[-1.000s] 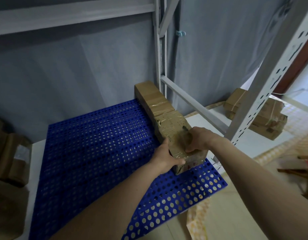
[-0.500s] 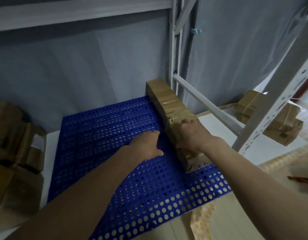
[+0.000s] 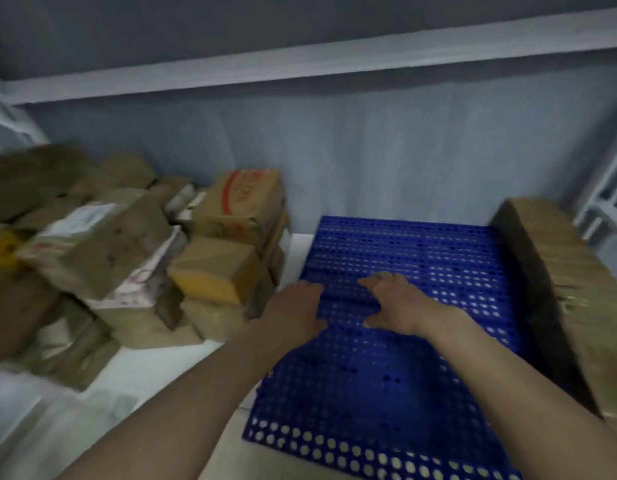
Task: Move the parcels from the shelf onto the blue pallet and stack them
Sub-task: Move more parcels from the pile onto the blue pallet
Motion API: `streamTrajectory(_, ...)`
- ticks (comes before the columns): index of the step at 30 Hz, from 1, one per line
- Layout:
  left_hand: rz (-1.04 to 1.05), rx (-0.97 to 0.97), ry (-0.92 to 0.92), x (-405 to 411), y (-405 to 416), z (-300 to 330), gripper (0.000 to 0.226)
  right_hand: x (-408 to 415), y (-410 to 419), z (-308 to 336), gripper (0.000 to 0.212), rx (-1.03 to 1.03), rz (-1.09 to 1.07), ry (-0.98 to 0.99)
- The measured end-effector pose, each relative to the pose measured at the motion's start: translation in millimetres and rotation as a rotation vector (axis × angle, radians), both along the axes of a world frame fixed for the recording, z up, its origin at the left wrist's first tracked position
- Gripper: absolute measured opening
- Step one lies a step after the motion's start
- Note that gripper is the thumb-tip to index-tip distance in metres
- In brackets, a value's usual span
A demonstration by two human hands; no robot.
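Both hands, left hand and right hand, hover released over the perforated blue plastic pallet; next grip should take a brown cardboard parcel from the heap left.

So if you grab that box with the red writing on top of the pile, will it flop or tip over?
The box with red writing looks like stiff cardboard, so it probably keeps its shape. It sits high on an uneven pile of parcels, so pushing it might topple it or its neighbours. Its weight cannot be told.
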State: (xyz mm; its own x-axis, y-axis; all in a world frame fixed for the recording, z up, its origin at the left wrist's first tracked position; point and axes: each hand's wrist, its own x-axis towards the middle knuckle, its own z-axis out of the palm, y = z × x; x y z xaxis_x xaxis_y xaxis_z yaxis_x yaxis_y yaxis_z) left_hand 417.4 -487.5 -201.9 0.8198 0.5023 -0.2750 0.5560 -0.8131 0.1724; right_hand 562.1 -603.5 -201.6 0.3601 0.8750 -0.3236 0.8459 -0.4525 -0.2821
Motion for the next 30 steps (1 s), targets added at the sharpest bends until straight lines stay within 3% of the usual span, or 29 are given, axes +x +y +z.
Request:
streamTrajectory(5, 0.208, -0.043, -0.04, -64.8, 31.8, 9.0, 0.059, -51.7, 57.0, 7.3, 0.076, 0.054, 0.182, 0.062)
streamTrajectory(12, 0.354, 0.045, -0.143, -137.0, 54.7, 17.3, 0.061, -91.1, 114.4, -1.9, 0.043, 0.118, 0.247, 0.141)
streamTrajectory(14, 0.419, 0.053, -0.16, -144.7, 69.1, 17.9, 0.062, -95.1, 124.6, -5.5, 0.052, 0.157, 0.212, 0.168)
streamTrajectory(16, 0.48, 0.062, -0.207, -147.6, 83.1, 22.7, 0.064, -99.8, 132.5, -4.2, 0.078, 0.21, 0.166, 0.236)
streamTrajectory(20, 0.505, 0.093, -0.285, -143.8, 108.6, 28.4, 0.087, -105.1, 148.1, -2.5, 0.112, 0.304, 0.085, 0.437)
streamTrajectory(24, 0.515, 0.071, -0.328, -135.4, 133.1, 28.9, 0.107, -111.6, 159.6, -7.7, 0.107, 0.366, -0.024, 0.504)
streamTrajectory(27, 0.548, 0.027, -0.348, -131.5, 148.5, 28.1, 0.105, -119.0, 160.6, -3.4, 0.101, 0.375, -0.044, 0.566)
streamTrajectory(30, 0.632, -0.159, -0.382, -126.0, 162.3, 22.3, 0.094, -127.1, 159.0, 2.9, 0.102, 0.375, -0.06, 0.653)
